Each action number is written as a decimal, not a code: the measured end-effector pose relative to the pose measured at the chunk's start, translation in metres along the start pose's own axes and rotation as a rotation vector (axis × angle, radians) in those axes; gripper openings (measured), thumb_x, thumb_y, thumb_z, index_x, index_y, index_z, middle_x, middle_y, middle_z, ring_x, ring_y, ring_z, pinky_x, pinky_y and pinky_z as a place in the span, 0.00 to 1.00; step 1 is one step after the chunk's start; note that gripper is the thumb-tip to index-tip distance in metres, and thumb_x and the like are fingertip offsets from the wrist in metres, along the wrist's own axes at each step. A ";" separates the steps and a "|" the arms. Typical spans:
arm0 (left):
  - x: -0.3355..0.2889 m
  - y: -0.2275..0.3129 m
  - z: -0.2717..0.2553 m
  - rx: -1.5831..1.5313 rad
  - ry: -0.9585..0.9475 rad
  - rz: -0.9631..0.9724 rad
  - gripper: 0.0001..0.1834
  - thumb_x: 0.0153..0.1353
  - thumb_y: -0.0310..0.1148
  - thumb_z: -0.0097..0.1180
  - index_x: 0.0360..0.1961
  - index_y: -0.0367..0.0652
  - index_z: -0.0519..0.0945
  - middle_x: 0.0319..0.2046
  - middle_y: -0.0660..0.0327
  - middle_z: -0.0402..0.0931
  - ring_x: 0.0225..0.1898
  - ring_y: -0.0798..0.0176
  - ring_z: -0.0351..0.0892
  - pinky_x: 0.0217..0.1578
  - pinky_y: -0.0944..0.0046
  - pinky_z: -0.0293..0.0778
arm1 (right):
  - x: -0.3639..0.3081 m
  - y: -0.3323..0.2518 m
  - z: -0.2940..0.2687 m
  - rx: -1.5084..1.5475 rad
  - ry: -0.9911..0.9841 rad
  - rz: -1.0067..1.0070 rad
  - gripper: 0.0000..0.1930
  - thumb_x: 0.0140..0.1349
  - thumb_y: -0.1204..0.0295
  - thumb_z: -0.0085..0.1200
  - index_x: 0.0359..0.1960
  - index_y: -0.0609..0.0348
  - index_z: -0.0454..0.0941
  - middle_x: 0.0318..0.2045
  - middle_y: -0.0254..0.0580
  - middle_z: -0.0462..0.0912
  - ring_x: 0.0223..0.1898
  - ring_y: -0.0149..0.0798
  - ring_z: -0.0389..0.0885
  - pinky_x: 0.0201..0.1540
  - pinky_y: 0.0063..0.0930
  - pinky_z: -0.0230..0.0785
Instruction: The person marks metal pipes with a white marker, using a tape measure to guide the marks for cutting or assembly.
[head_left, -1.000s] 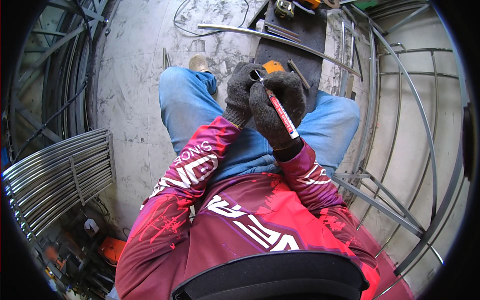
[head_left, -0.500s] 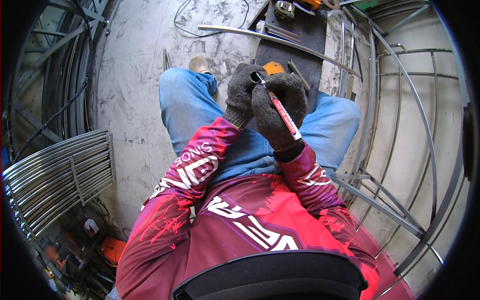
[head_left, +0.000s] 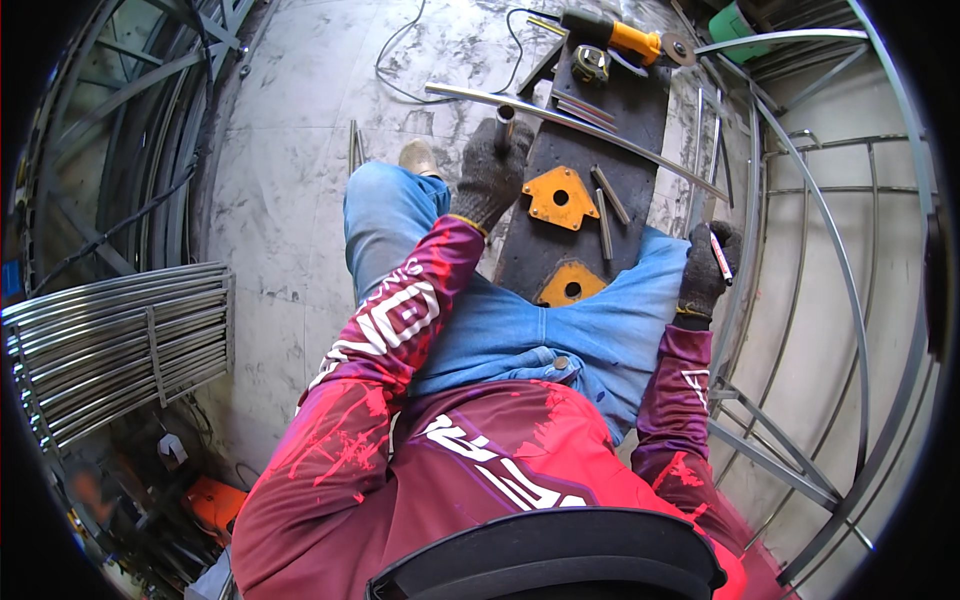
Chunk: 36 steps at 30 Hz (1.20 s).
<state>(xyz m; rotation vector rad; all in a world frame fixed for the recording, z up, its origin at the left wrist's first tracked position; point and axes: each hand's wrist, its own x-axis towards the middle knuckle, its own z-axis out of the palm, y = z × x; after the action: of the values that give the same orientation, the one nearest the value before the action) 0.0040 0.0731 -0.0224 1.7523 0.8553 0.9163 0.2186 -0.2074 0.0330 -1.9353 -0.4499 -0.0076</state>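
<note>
My left hand (head_left: 492, 172), in a dark grey knit glove, is closed round a short round metal tube (head_left: 504, 132). The tube's open end points up, beside the left edge of a dark board (head_left: 520, 245). Out to the right, past my knee, my gloved right hand (head_left: 702, 272) grips a marker pen (head_left: 720, 256) with a white and red barrel. Between the hands, an orange magnetic welding square (head_left: 543, 206) lies on the board with two short metal pieces (head_left: 604, 226) next to it. A second orange magnetic square (head_left: 592, 283) is partly hidden by my jeans.
A long metal bar (head_left: 600, 142) crosses the board. Beyond it lie a tape measure (head_left: 591, 64) and a yellow angle grinder (head_left: 634, 40) with its cable. Metal frames (head_left: 860, 240) stand along the right; a barred panel (head_left: 120, 345) is at left.
My hands have parted: the right one moved right with the marker, and the left one moved slightly up with the tube. The magnetic squares and short metal pieces are now uncovered.
</note>
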 end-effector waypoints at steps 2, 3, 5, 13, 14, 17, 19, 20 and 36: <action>0.012 0.005 -0.004 -0.139 -0.022 -0.180 0.16 0.69 0.41 0.58 0.41 0.35 0.78 0.28 0.62 0.77 0.26 0.68 0.79 0.29 0.67 0.80 | -0.002 -0.010 -0.002 0.067 -0.034 0.049 0.07 0.61 0.75 0.62 0.38 0.60 0.77 0.29 0.34 0.78 0.28 0.28 0.75 0.33 0.23 0.70; 0.018 0.008 -0.005 -0.177 -0.001 -0.164 0.16 0.69 0.40 0.58 0.41 0.34 0.78 0.28 0.62 0.77 0.26 0.68 0.80 0.27 0.66 0.81 | -0.003 -0.008 0.002 0.071 -0.036 0.051 0.07 0.61 0.75 0.62 0.38 0.60 0.77 0.29 0.34 0.78 0.28 0.28 0.75 0.33 0.23 0.70; 0.029 0.010 -0.003 -0.192 0.000 -0.211 0.16 0.69 0.40 0.58 0.41 0.33 0.78 0.28 0.61 0.78 0.26 0.68 0.80 0.27 0.65 0.82 | -0.002 -0.012 0.013 -0.302 -0.060 -0.500 0.07 0.61 0.76 0.62 0.39 0.61 0.78 0.30 0.36 0.80 0.31 0.31 0.78 0.38 0.25 0.73; 0.045 0.000 0.002 -0.276 -0.004 -0.239 0.16 0.68 0.41 0.58 0.42 0.35 0.78 0.26 0.60 0.77 0.24 0.67 0.80 0.25 0.64 0.80 | -0.011 -0.020 0.025 -0.128 -0.105 -0.240 0.08 0.61 0.75 0.62 0.40 0.61 0.80 0.35 0.39 0.84 0.37 0.33 0.82 0.44 0.27 0.75; 0.045 0.000 0.002 -0.301 0.020 -0.221 0.17 0.68 0.43 0.58 0.39 0.37 0.77 0.21 0.62 0.74 0.20 0.66 0.79 0.23 0.63 0.77 | -0.012 -0.021 0.026 -0.119 -0.109 -0.220 0.07 0.62 0.75 0.62 0.41 0.61 0.80 0.35 0.40 0.84 0.37 0.33 0.82 0.44 0.27 0.75; 0.045 0.000 0.001 -0.304 0.017 -0.236 0.16 0.68 0.42 0.58 0.39 0.37 0.77 0.21 0.62 0.74 0.21 0.67 0.78 0.23 0.63 0.77 | -0.012 -0.025 0.025 -0.121 -0.129 -0.186 0.07 0.61 0.75 0.62 0.40 0.61 0.81 0.35 0.41 0.83 0.38 0.37 0.81 0.46 0.30 0.73; 0.044 0.001 0.001 -0.310 0.013 -0.251 0.16 0.68 0.42 0.57 0.39 0.37 0.77 0.21 0.62 0.74 0.21 0.67 0.78 0.23 0.62 0.77 | -0.011 -0.027 0.025 -0.122 -0.126 -0.218 0.07 0.60 0.75 0.62 0.39 0.61 0.81 0.36 0.42 0.84 0.38 0.38 0.81 0.46 0.30 0.73; 0.044 0.001 0.001 -0.296 0.009 -0.234 0.15 0.69 0.41 0.57 0.39 0.37 0.78 0.21 0.61 0.74 0.21 0.66 0.78 0.23 0.62 0.77 | -0.011 -0.027 0.025 -0.123 -0.122 -0.250 0.07 0.60 0.75 0.62 0.39 0.61 0.82 0.36 0.42 0.84 0.38 0.39 0.81 0.46 0.30 0.74; -0.019 0.040 -0.044 0.059 -0.426 0.074 0.15 0.52 0.25 0.62 0.44 0.38 0.82 0.41 0.51 0.79 0.48 0.51 0.79 0.50 0.52 0.74 | -0.014 -0.029 0.022 -0.111 -0.105 -0.219 0.08 0.60 0.73 0.62 0.39 0.61 0.81 0.34 0.42 0.83 0.37 0.38 0.80 0.45 0.32 0.73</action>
<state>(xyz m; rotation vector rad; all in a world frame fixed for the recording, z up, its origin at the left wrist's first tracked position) -0.0375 0.0627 0.0230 1.9452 0.5458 0.5356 0.1918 -0.1821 0.0471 -1.9924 -0.7433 -0.0743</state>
